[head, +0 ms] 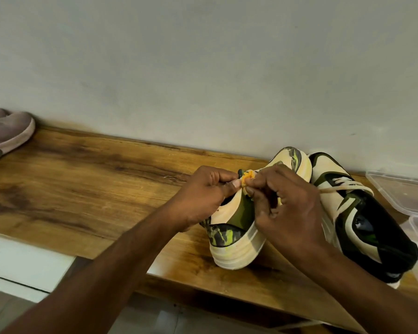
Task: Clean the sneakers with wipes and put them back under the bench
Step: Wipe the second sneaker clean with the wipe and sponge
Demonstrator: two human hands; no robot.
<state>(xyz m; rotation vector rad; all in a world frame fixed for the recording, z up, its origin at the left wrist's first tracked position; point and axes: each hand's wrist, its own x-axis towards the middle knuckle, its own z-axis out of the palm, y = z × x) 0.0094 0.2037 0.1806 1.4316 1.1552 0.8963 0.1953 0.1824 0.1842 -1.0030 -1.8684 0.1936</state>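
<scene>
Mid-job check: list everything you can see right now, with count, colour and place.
Sneakers: two, cream and olive green, on the bench at right, side by side.
Other shoe: at least one, greyish pink, far left on the bench, cut off by the frame.
Plastic containers: two, clear, right edge.
Bench: one, brown wood, against the wall.
Wall: pale grey, behind.
Orange bit: small, pinched between both hands; unclear what it is.
Left hand, right hand: on the nearer sneaker.
</scene>
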